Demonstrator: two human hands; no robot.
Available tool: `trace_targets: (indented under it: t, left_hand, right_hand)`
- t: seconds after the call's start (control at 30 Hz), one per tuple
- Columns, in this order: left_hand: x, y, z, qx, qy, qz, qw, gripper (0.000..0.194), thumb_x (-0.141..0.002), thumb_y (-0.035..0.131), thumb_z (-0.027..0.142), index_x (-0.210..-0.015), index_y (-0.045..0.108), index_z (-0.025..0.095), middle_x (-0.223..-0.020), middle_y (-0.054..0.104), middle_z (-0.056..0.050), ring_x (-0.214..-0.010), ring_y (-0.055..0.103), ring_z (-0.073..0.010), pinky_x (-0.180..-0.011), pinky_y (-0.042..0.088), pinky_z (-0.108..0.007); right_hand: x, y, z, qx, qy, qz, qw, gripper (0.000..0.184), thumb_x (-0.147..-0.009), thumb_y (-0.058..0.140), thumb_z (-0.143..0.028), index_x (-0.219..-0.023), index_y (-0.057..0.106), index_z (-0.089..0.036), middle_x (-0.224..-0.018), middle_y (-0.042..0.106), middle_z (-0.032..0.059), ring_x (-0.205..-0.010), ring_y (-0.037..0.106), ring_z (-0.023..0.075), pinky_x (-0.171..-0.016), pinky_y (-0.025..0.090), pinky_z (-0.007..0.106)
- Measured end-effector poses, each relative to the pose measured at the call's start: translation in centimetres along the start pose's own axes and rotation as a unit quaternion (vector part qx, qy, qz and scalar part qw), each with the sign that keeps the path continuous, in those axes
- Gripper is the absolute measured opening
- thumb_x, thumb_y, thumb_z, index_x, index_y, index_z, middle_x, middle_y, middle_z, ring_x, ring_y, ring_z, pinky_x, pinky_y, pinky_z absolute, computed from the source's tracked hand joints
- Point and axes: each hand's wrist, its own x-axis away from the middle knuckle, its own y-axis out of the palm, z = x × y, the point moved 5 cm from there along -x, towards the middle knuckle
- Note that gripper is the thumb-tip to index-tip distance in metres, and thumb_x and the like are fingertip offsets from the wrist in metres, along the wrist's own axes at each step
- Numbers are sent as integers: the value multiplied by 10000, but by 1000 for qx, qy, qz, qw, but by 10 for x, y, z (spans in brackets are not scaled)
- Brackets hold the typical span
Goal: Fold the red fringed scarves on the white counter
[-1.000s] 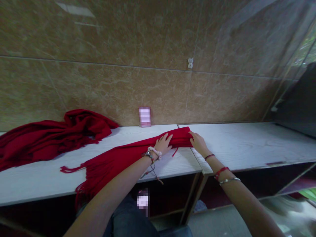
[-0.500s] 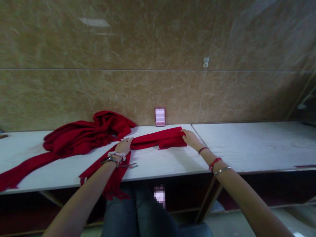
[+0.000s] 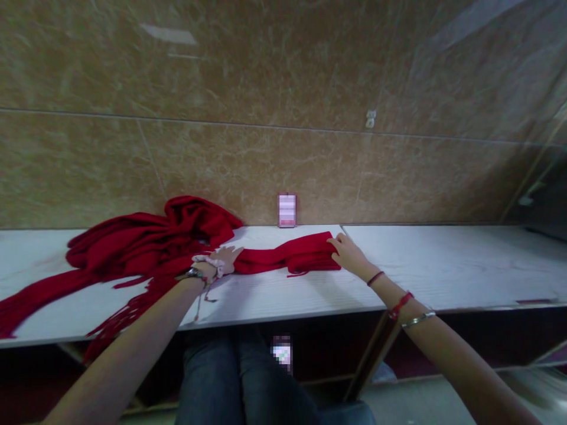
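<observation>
A red scarf (image 3: pixel 266 260) lies on the white desk (image 3: pixel 443 265) in front of the small upright card (image 3: pixel 287 211), whose face is too blurred to read. Its layered, folded end sits forward and to the right of the card; its fringe (image 3: pixel 128 313) trails far to the left of the card, over the desk's front edge. The left hand (image 3: pixel 227 260), forward and left of the card, rests palm down on the scarf with fingers stretched out, gripping nothing visible. The right hand (image 3: pixel 348 254), forward and right of the card, touches the folded end with bent fingers and thumb; whether they pinch the cloth I cannot tell. Left of the card lies a crumpled red cloth (image 3: pixel 133 242). Behind the card stands a brown marbled wall (image 3: pixel 266 71).
</observation>
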Motion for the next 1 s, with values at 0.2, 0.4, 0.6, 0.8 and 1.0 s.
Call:
trace_targets:
  t: [0.2, 0.4, 0.6, 0.8, 1.0]
  left_hand:
    - [0, 42, 87, -127, 142, -85, 978, 738, -679, 589, 282, -1352, 291, 237, -1419, 286, -105, -1309, 195, -311, -1020, 201, -494]
    - [5, 69, 113, -79, 84, 9, 993, 702, -732, 522, 297, -1362, 257, 140, -1370, 359, -135, -1238, 339, -282, -1001, 283, -421]
    - [-6, 61, 112, -30, 35, 57, 997, 597, -736, 433, 74, -1317, 338, 169, -1299, 448, -115, -1156, 453, -212, -971, 354, -342]
    - [-2, 62, 130, 45, 122, 64, 989, 598, -787, 486, 276, -1332, 299, 117, -1342, 385, -152, -1227, 369, -251, -1022, 309, -380]
    - [-4, 59, 154, 57, 60, 131, 988, 675, -769, 512, 274, -1362, 235, 107, -1346, 378, -160, -1215, 381, -272, -987, 351, -404]
  right_hand:
    - [-9, -2, -24, 56, -139, -17, 989, 343, -798, 417, -42, -1092, 571, -126, -1157, 547, 149, -1123, 468, 214, -893, 418, 350]
    - [-20, 2, -11, 8, -35, -25, 999, 349, -870, 347, -106, -1176, 515, -126, -1086, 626, 110, -971, 593, 182, -843, 447, 302]
    - [-35, -18, -15, -98, -30, 75, 992, 358, -835, 339, -69, -1104, 567, -130, -1081, 632, 109, -990, 582, 181, -865, 432, 312]
    - [-41, -34, -25, -169, -23, 114, 979, 338, -823, 346, -81, -1054, 582, -154, -1019, 650, 80, -942, 588, 165, -853, 425, 297]
    - [-56, -58, -41, -155, -61, 132, 977, 325, -822, 340, -81, -1029, 585, -132, -1027, 640, 94, -946, 583, 164, -853, 423, 287]
